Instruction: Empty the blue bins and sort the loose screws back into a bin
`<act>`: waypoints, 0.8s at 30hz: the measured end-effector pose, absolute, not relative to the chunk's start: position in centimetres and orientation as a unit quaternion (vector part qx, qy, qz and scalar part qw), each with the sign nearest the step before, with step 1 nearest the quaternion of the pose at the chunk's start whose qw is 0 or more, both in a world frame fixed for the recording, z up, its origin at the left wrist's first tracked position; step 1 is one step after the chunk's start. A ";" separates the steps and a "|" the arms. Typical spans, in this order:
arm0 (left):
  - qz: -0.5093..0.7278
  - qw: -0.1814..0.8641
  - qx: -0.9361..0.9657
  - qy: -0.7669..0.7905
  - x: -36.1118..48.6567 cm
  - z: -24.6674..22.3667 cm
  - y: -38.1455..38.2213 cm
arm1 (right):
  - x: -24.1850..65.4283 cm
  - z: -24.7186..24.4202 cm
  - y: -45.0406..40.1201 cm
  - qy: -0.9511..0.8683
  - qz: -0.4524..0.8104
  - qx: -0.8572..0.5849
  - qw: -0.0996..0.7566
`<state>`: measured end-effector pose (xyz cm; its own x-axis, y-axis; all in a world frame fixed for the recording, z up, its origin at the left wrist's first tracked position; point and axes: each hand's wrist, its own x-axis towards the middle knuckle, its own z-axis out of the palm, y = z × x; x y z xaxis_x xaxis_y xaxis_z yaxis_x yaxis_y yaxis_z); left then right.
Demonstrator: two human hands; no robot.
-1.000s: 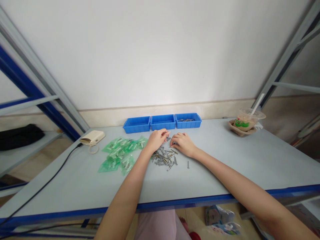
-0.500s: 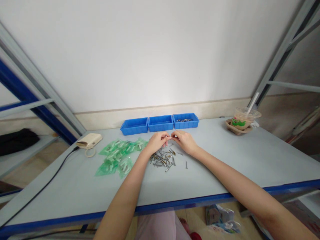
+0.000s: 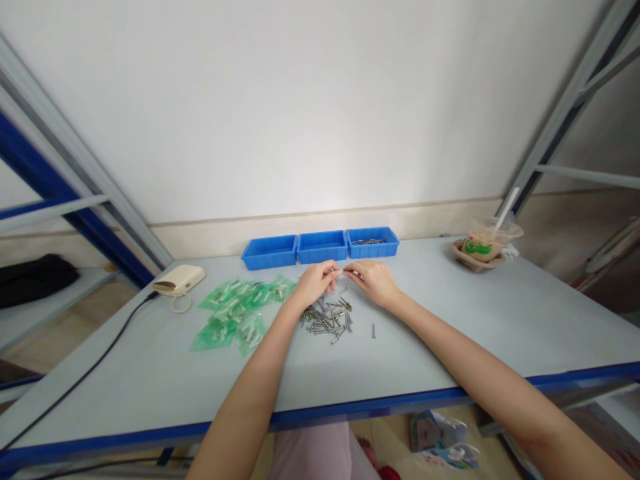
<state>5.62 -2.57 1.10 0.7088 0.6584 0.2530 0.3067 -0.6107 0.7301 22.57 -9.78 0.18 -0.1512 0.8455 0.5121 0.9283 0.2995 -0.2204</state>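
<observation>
left hand (image 3: pixel 314 285) / right hand (image 3: pixel 376 283): fingertips close together by screw pile (image 3: pixel 327 326) | grip: can't tell, both | bins (image 3: pixel 323 255) near tabletop's (image 3: pixel 435 320) far edge

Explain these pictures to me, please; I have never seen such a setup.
There is no machine: the left hand and right hand are a person's own, seen by a camera worn on the head, looking forward and down. On the table are loose metal fasteners, green packets, three blue bins, a cream-coloured device and a drink cup. The bin on the right contains metal pieces. The fingertips are close together near the loose metal fasteners; whatever they may hold is too small to identify.
</observation>
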 end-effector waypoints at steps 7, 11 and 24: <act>0.263 0.345 0.858 0.274 5.7 0.9 -2.4 | 22.4 0.3 -9.8 -0.740 -0.091 -0.616 0.254; 0.243 0.367 0.854 0.278 5.8 0.7 -2.5 | 22.7 0.3 -9.7 -0.730 -0.096 -0.629 0.249; 0.268 0.365 0.848 0.275 6.0 0.5 -2.4 | 22.5 0.8 -9.9 -0.734 -0.108 -0.640 0.200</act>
